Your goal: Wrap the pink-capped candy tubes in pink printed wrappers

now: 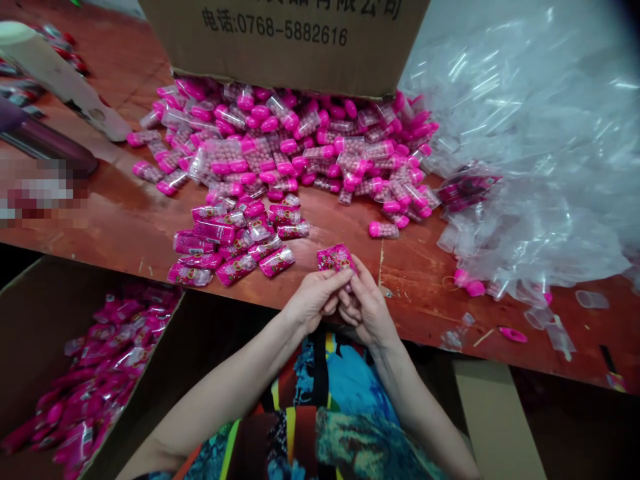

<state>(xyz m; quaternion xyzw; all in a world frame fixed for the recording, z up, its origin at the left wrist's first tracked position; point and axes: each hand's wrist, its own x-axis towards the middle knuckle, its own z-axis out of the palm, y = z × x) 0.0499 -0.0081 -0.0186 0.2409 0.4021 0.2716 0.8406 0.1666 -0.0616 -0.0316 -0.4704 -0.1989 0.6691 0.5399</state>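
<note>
A pink printed plastic sleeve (334,257) is pinched between my two hands at the front of the table. My left hand (316,295) grips its lower edge with thumb and curled fingers. From the other side my right hand (369,308) closes on the same sleeve, its fingertips touching those of the left. Whether a bottle sits inside the sleeve is hidden by my fingers. Left of my hands lies a group of small wrapped bottles (235,248) in pink printed sleeves. Behind is a heap of clear bottles (300,150) with pink caps and pale pink beads.
A cardboard box (295,50) stands behind the heap. Clear plastic bags (530,200) cover the right side, with loose pink caps (469,283) nearby. An open carton (30,313) of wrapped bottles is below the table's left edge. Another person's forearm (65,80) reaches in at upper left.
</note>
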